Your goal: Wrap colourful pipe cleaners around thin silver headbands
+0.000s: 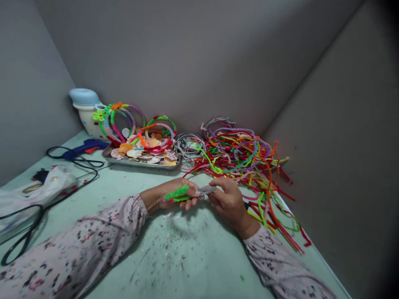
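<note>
My left hand (179,197) is closed, palm partly up, around a folded bright green pipe cleaner (177,193), with a bit of pink showing beneath it. Between the fingertips of both hands lies a flat grey blade-like piece (206,190); its exact kind is unclear. My right hand (229,203) pinches the right end of this piece, its fingers curled. Just beyond the right hand spreads a tangled heap of coloured pipe cleaners (240,153). A small dark object (246,205) shows beside the right palm, mostly hidden.
Behind my left hand, a metal tray (140,165) holds shells and pipe-cleaner-wrapped hoops. Grey wire coils (190,145) adjoin it. At left are a blue glue gun (82,148), its black cord (89,164), a plastic bag (46,187) and a white container (90,118) with a blue lid. Walls enclose the table.
</note>
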A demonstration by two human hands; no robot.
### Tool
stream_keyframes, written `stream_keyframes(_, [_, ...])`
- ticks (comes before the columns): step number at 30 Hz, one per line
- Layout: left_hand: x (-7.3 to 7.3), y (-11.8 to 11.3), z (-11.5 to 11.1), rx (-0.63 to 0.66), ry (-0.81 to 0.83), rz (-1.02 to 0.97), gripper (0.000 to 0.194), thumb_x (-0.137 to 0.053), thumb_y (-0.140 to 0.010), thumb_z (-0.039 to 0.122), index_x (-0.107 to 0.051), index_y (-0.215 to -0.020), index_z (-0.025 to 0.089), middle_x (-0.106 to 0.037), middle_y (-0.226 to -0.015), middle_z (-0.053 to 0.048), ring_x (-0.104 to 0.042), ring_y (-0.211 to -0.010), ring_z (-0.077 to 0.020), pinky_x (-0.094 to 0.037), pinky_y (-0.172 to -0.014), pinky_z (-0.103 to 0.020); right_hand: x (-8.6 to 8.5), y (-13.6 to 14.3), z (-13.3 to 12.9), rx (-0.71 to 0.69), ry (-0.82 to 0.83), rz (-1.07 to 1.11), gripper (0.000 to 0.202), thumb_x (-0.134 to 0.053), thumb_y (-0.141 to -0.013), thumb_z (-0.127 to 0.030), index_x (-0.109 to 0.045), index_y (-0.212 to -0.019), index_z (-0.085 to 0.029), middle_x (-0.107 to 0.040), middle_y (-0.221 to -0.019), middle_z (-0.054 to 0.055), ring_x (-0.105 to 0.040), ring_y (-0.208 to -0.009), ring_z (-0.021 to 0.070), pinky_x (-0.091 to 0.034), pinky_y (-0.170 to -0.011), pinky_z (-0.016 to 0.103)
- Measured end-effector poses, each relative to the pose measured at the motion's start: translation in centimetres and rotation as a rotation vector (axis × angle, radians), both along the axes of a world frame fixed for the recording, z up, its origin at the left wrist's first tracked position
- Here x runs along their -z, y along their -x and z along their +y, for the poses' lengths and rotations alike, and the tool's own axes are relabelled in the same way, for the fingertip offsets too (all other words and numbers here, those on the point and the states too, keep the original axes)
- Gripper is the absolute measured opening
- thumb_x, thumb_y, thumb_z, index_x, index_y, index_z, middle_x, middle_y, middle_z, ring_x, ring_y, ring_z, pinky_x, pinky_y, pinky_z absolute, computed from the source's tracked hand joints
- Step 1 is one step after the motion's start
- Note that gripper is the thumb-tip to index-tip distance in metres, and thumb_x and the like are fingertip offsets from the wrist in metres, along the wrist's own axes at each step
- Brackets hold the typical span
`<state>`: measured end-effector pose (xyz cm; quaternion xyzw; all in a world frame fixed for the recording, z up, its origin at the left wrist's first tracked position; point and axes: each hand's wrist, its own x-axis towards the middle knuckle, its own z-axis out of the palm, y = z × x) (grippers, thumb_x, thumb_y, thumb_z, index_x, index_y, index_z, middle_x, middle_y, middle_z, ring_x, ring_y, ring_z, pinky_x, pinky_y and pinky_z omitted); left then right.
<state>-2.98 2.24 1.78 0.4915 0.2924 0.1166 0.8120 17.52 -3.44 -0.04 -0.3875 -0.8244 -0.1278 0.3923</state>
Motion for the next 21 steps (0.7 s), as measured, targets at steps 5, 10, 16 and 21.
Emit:
stream_keyframes(5, [0.3,0.0,0.1,0.002,-0.025,-0.004,0.019,-0.067,-0.075,0.027,-0.066,-0.081,0.009,-0.064,-0.059,-0.003,-0.057,-0.042,-0.0082,-0.033,-0.035,-0.015,-0.2,-0.1,0.0,-0.022,-0.007,0.008,0.018,-0.059,-0.083,-0.014,-0.067,-0.097,-0.023,-0.064,-0.087,0.006,-0.055,-0.088,0.0209,-0.042,-0.077,0.037])
stream_keyframes(10, [-0.1,-0.4,-0.5,-0.093,-0.046,0.016,0.019,-0.070,-0.071,0.028,-0.063,-0.078,0.011,-0.062,-0.056,-0.001,-0.054,-0.041,-0.0071,-0.031,-0.036,-0.015,-0.4,-0.1,0.2,-0.057,0.014,0.080,0.025,-0.058,-0.081,-0.012,-0.063,-0.103,-0.024,-0.065,-0.089,0.005,-0.055,-0.090,0.0228,-0.043,-0.081,0.040])
stream_keyframes(16, [0.0,-0.9,-0.7,-0.242,-0.100,-0.027,0.019,-0.067,-0.072,0.027,-0.059,-0.082,0.013,-0.060,-0.057,0.001,-0.054,-0.041,-0.0059,-0.031,-0.038,-0.014,-0.4,0.1,0.1,-0.068,0.167,0.233,0.025,-0.055,-0.081,-0.012,-0.057,-0.104,-0.021,-0.062,-0.095,0.007,-0.055,-0.092,0.0228,-0.044,-0.082,0.040])
stream_keyframes(21, [-0.2,-1.3,-1.2,-0.268,-0.178,-0.036,0.019,-0.065,-0.074,0.028,-0.057,-0.081,0.013,-0.061,-0.061,0.000,-0.055,-0.044,-0.0065,-0.032,-0.039,-0.014,-0.9,0.5,0.0,-0.076,0.262,0.256,0.015,-0.058,-0.082,-0.017,-0.059,-0.096,-0.019,-0.062,-0.089,0.007,-0.056,-0.086,0.0212,-0.045,-0.078,0.037])
